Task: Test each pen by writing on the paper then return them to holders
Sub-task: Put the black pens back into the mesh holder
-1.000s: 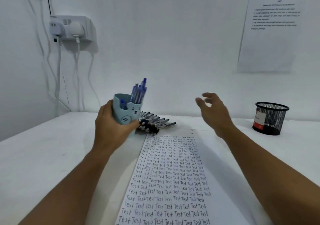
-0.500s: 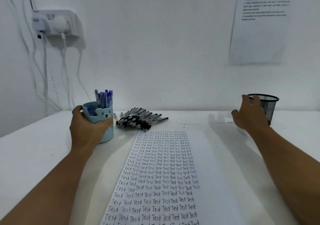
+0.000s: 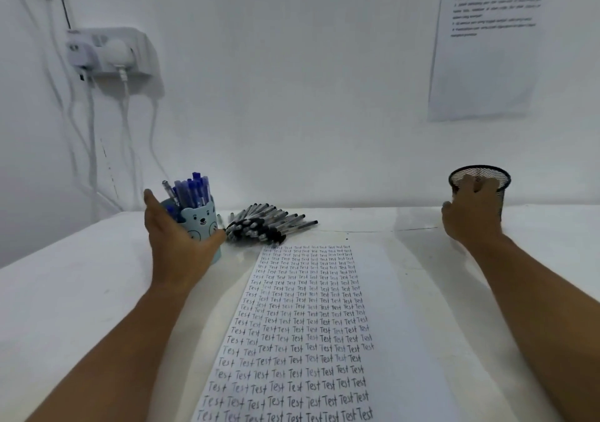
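Two holders frame your work on the white surface [image 3: 65, 291], and between them runs the long paper [image 3: 383, 324], its left part already filled with rows of "Test". At the paper's far left corner lies the loose heap of black pens [image 3: 269, 225], fanned out flat and not in any holder. Your left hand [image 3: 177, 243] is wrapped round the near side of the blue bear holder [image 3: 201, 223], which stands upright and full of blue pens [image 3: 191, 191]; thumb and fingers curl against its wall. Your right hand [image 3: 470, 214] reaches to the black mesh holder [image 3: 480, 178] far to the right, fingers over its near wall and rim; whether they grip it or only touch it, you cannot tell from here.

By the look of it, writing is largely done and you are on the returning step, readying both holders. Next you probably need the mesh holder drawn in beside the black heap, then pens gathered in small bunches and dropped in upright.
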